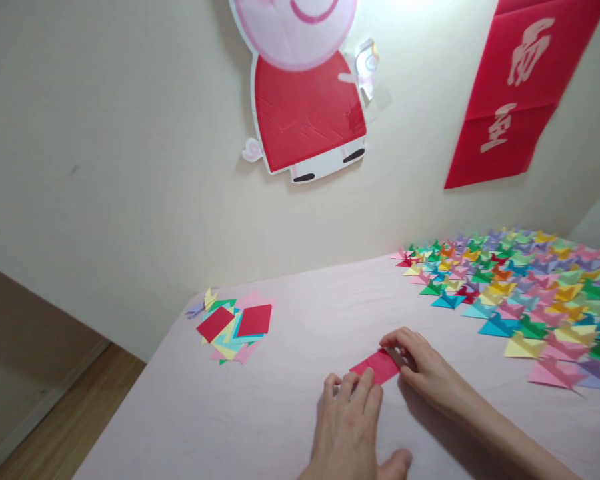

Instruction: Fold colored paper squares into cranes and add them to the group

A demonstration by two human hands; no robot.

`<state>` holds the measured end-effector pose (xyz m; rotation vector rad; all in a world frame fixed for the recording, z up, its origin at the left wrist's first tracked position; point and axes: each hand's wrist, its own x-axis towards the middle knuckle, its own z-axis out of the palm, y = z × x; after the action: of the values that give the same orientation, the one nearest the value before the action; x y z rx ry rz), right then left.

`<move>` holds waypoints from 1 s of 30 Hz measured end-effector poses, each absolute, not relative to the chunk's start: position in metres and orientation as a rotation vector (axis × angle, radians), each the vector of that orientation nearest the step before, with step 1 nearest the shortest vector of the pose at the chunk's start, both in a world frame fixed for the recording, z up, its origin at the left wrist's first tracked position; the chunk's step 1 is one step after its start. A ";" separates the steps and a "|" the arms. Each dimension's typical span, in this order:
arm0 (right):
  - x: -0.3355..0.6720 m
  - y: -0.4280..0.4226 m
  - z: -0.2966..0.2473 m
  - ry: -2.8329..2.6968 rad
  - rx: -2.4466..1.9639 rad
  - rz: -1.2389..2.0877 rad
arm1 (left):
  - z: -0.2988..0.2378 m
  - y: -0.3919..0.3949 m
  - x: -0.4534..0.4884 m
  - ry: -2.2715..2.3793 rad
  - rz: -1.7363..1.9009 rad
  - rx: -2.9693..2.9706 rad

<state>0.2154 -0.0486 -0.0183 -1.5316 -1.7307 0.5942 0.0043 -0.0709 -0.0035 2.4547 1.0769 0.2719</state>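
Note:
A small piece of pinkish-red paper (379, 365) lies on the cloth-covered surface in front of me, with crease lines showing across it. On its near left edge rest the fingertips of my left hand (349, 407), the fingers slightly bent and the thumb held out to the side. My right hand (427, 365) is at the paper's right end, thumb and fingers curled around that edge. Part of that end is hidden by the fingers.
Several loose coloured paper squares (254, 321) are heaped at the left, beside a small folded yellow paper piece (210, 299). Rows of folded paper birds (525, 345) fill the right side. Behind stands a wall (320, 220) with a pig cutout (307, 110) and a red banner (513, 113).

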 end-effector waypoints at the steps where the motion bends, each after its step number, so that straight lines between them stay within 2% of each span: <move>1: 0.217 -0.049 -0.018 -1.697 -1.535 0.606 | -0.002 -0.069 0.002 1.057 0.309 2.472; 6: 0.212 -0.061 -0.006 -1.716 -1.482 0.571 | 0.013 -0.055 -0.001 0.989 0.464 2.539; 15: 0.192 -0.065 -0.003 -1.837 -1.688 0.418 | 0.008 -0.050 0.040 1.552 0.666 2.229; 30: 0.201 -0.063 -0.003 -1.820 -1.670 0.480 | 0.007 -0.052 0.018 1.615 0.499 2.224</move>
<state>0.2008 -0.0633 -0.0031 -1.6699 -1.8202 0.4798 0.0175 -0.0516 0.0067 2.2237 1.6146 0.4990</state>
